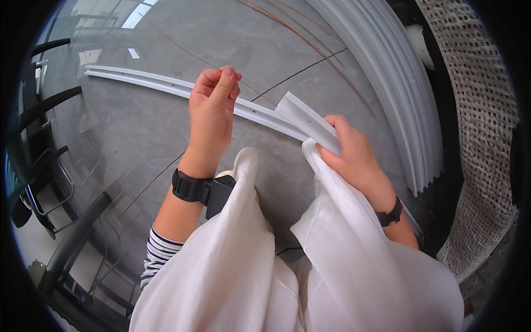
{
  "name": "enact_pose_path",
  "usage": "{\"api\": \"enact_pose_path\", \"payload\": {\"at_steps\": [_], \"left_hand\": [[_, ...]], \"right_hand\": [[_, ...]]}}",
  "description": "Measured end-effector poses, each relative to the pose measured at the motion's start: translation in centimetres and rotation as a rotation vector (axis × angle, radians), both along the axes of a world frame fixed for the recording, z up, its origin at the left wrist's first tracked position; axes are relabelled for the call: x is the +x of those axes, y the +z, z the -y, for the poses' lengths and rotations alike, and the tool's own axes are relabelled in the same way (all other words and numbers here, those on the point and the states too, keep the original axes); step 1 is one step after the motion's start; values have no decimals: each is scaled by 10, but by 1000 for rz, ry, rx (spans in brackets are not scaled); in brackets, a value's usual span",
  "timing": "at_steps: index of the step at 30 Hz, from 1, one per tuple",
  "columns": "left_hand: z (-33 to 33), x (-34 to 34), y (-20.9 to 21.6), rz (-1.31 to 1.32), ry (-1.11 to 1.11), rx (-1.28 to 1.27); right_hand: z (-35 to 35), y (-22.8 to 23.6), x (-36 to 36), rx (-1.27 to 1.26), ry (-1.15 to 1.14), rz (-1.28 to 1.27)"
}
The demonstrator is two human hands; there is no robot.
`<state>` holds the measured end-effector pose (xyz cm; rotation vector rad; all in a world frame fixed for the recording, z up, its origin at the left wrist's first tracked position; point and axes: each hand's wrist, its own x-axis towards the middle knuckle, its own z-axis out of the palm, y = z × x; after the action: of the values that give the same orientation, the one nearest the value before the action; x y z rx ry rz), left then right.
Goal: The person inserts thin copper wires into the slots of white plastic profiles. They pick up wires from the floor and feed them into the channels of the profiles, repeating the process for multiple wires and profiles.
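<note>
My left hand (214, 102) is closed in a pinch, thumb against fingers, on a thin copper-coloured wire (182, 48). The wire runs from the upper left through my fingertips to the end of a white channel rail (307, 120). That rail is in my right hand (357, 157), fingers wrapped round it just behind its end, above my right knee. Beneath it a second, long white rail (144, 81) stretches left across the floor. How far the held rail extends past my right hand is mostly hidden.
A stack of long white rails (387, 83) lies on the right, beside a perforated light woven sheet (475, 110). Several copper-coloured strands (310, 43) lie on the grey tiled floor (138, 127) ahead. Black chairs (72, 243) stand along the left. White cloth (354, 265) covers my legs.
</note>
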<state>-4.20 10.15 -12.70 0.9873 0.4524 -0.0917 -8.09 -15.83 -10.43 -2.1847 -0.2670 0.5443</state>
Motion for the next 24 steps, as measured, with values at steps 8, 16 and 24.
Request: {"api": "enact_pose_path", "payload": {"at_steps": [8, 16, 24], "left_hand": [[15, -7, -5, 13, -28, -7], [48, -27, -3, -75, -79, 33], [4, 11, 2, 8, 72, 61]], "right_hand": [[3, -2, 0, -27, 32, 16], [0, 1, 5, -30, 18, 10], [-2, 1, 8, -23, 20, 37]]}}
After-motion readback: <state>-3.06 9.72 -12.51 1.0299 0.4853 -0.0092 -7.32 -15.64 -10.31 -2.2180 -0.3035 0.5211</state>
